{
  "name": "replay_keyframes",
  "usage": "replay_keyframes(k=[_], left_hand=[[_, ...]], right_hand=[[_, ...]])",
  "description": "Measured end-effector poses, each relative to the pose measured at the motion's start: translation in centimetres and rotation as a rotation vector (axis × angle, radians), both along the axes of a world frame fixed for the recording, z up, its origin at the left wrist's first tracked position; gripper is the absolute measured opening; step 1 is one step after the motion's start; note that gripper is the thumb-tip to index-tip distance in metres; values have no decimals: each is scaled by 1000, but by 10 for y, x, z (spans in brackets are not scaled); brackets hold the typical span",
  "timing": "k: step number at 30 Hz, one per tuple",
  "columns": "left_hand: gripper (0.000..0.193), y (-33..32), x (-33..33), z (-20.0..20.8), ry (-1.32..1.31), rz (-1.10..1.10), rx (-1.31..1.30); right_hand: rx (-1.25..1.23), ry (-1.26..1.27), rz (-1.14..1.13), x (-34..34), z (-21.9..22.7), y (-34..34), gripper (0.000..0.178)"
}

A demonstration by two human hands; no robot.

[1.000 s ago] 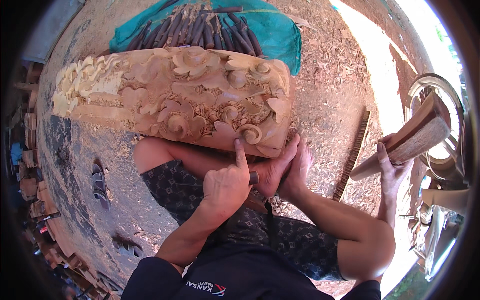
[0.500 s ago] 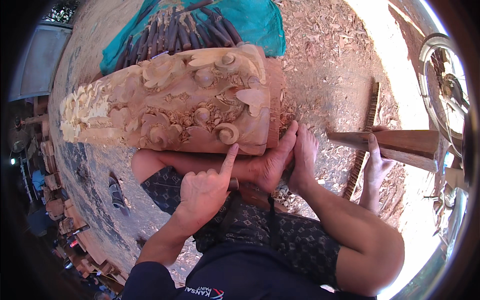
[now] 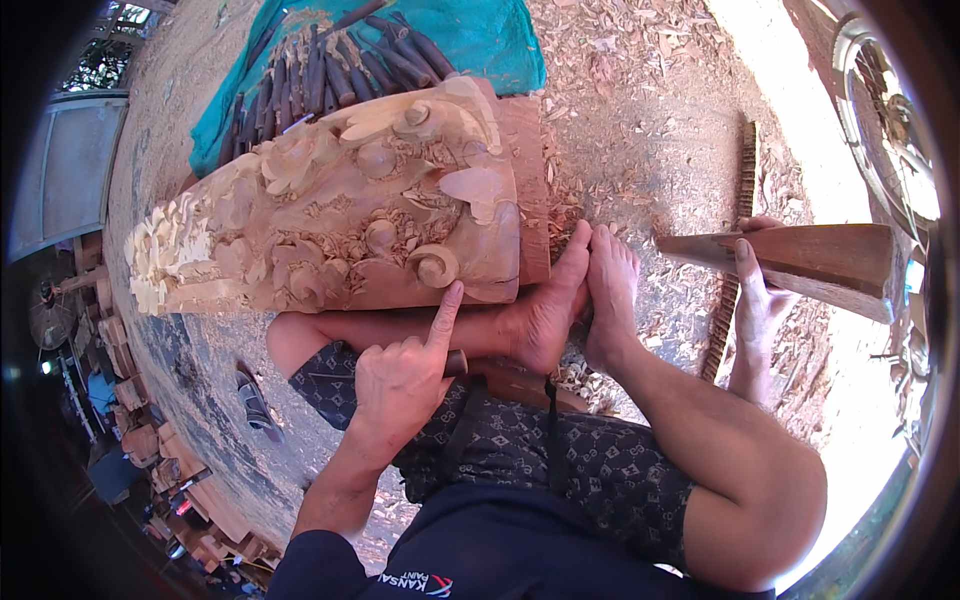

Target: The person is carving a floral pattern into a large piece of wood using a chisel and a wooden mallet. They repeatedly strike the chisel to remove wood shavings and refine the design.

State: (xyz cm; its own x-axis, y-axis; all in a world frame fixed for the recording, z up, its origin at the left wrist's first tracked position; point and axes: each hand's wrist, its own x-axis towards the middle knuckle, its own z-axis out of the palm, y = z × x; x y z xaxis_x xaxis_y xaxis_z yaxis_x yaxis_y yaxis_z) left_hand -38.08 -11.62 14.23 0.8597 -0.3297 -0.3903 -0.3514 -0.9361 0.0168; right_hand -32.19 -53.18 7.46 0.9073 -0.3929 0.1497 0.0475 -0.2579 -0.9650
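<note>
woodcarving (image 3: 340, 215), tan, in floral relief

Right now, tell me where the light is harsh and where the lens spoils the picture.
Head view: sunlit ground on the right burns nearly white, beyond the right hand and wooden mallet; head view: the carved panel sits in softer shade; head view: the fisheye curves things near the rim, its corners black, and the wood pieces at far left look dim.

Clock centre: carved wood block (image 3: 335, 215). Passage is available at 3 o'clock, over chip-strewn floor (image 3: 640, 150), limited by the ribbed strip (image 3: 748, 160). Obstructions: the person's feet (image 3: 545, 335), 4 o'clock; dark handles (image 3: 335, 80), 12.
</note>
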Motion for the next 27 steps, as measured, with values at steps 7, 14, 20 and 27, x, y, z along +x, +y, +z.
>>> replay_keyframes(k=[7, 14, 20, 27], left_hand=[[101, 12, 5, 11, -92, 46, -188], [104, -35, 30, 19, 3, 4, -290], [110, -51, 40, 2, 111, 77, -266], [103, -72, 46, 4, 275, -10, -221]], right_hand=[[2, 55, 7, -3, 8, 3, 35], [-28, 63, 2, 0, 8, 2, 37], [-23, 56, -11, 1, 8, 3, 34], [3, 56, -44, 8, 6, 11, 34]])
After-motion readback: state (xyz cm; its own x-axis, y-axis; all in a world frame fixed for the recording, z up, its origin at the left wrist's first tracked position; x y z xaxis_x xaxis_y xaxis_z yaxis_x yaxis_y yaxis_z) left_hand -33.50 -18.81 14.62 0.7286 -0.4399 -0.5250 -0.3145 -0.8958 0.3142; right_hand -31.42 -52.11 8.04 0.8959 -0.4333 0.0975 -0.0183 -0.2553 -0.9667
